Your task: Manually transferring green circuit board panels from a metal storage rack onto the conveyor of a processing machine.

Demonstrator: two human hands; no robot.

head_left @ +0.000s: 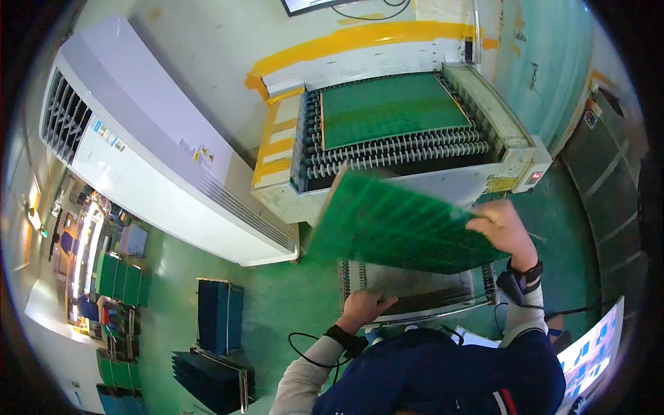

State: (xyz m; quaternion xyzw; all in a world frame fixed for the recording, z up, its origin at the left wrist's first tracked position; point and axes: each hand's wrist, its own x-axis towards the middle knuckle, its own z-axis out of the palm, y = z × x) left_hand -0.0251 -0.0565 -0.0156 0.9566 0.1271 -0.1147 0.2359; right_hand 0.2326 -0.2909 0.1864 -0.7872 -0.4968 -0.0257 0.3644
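Note:
A large green circuit board panel [408, 225], a little blurred, hangs tilted between me and the roller machine [508, 149]. My right hand [503, 226] is closed on the panel's right edge. Lower down, my left hand [361, 309] is beside the near left part of a rack [443, 277], apart from the panel. A finger or thumb of it points right, and nothing shows in its grasp. Another green panel [394, 107] lies flat on the machine's rows of rollers. The raised panel hides part of the rack.
A tall white air conditioner [173, 152] stands left of the machine. Racks of dark panels [220, 318] sit on the green floor at left. A lit screen [593, 356] is close at my right, with cables near my wrists. Farther left, a person [90, 308] is beside green panels.

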